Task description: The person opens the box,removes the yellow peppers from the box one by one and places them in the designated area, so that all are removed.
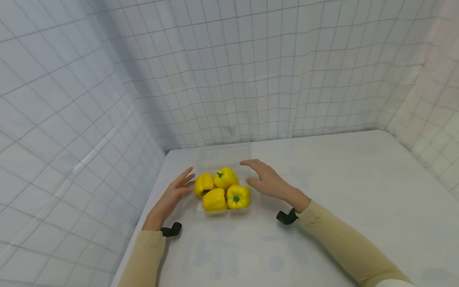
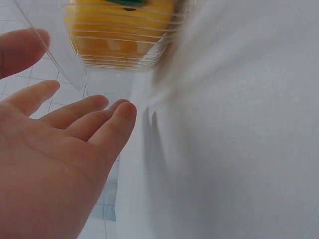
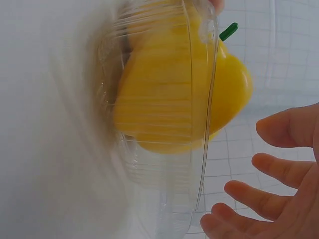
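Note:
Several yellow bell peppers [image 1: 215,200] with green stems sit in a clear ribbed plastic container [image 3: 164,174] on the white table. Behind them, the container's see-through lid [image 1: 225,153] lies folded back. My left hand [image 1: 175,193] is at the container's left side, fingers spread and slightly bent, holding nothing. In the left wrist view one fingertip overlaps the container's clear rim [image 2: 79,82]; whether it touches, I cannot tell. On the right side my right hand [image 1: 269,181] hovers with thumb and fingers apart. The right wrist view shows its fingers beside the rim, nothing between them.
A white cloth-like surface covers the table [image 1: 322,179]. Grid-patterned white curtains [image 1: 233,79] hang behind it and along both sides. Black wrist mounts [image 1: 287,217] sit under both wrists.

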`<state>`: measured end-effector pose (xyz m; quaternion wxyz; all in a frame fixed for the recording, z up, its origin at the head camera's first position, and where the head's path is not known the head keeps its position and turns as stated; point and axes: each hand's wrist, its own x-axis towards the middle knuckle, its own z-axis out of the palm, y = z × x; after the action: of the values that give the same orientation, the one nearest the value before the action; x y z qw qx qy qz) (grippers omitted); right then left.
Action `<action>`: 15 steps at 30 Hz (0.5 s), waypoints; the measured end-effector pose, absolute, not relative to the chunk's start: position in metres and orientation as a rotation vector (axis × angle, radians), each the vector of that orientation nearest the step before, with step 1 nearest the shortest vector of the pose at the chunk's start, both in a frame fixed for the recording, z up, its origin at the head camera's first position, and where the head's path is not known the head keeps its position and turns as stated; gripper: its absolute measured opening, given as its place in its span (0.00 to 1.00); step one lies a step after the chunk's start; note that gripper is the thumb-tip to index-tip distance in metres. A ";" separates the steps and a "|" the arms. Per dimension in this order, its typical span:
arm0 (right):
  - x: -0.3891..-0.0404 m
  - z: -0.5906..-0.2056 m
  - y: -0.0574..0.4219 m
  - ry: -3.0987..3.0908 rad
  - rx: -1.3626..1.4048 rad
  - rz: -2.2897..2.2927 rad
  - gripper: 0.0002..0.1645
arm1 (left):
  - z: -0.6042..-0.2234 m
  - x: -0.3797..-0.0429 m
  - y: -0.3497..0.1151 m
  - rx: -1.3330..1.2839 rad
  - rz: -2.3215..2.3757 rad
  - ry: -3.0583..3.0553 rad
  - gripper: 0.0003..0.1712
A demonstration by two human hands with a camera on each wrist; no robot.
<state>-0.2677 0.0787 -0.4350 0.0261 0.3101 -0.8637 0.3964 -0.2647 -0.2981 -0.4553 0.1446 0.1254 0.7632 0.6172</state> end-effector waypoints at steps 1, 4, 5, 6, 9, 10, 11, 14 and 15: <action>-0.266 -0.434 0.077 -2.665 0.983 1.224 0.32 | -0.456 -0.262 -0.299 0.363 1.779 2.203 0.40; -0.264 -0.435 0.075 -2.656 1.071 1.211 0.32 | -0.457 -0.253 -0.300 0.351 1.782 2.204 0.39; -0.263 -0.436 0.075 -2.660 1.094 1.201 0.31 | -0.458 -0.251 -0.299 0.350 1.777 2.203 0.39; -0.263 -0.437 0.076 -2.666 1.112 1.190 0.31 | -0.459 -0.248 -0.299 0.349 1.773 2.200 0.39; -0.261 -0.437 0.077 -2.681 1.139 1.190 0.31 | -0.461 -0.242 -0.297 0.351 1.755 2.194 0.40; -0.261 -0.436 0.077 -2.684 1.139 1.191 0.31 | -0.461 -0.241 -0.297 0.356 1.745 2.200 0.40; -0.261 -0.434 0.077 -2.686 1.141 1.197 0.31 | -0.460 -0.240 -0.296 0.359 1.740 2.210 0.40; -0.261 -0.431 0.077 -2.698 1.153 1.213 0.31 | -0.458 -0.237 -0.296 0.359 1.726 2.245 0.40; -0.260 -0.431 0.077 -2.709 1.159 1.208 0.30 | -0.459 -0.235 -0.295 0.350 1.728 2.250 0.40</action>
<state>-0.2599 0.0770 -0.4313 -0.0218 0.3638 -0.8505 0.3793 -0.2349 -0.2952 -0.4590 0.1413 0.1211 0.7793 0.5984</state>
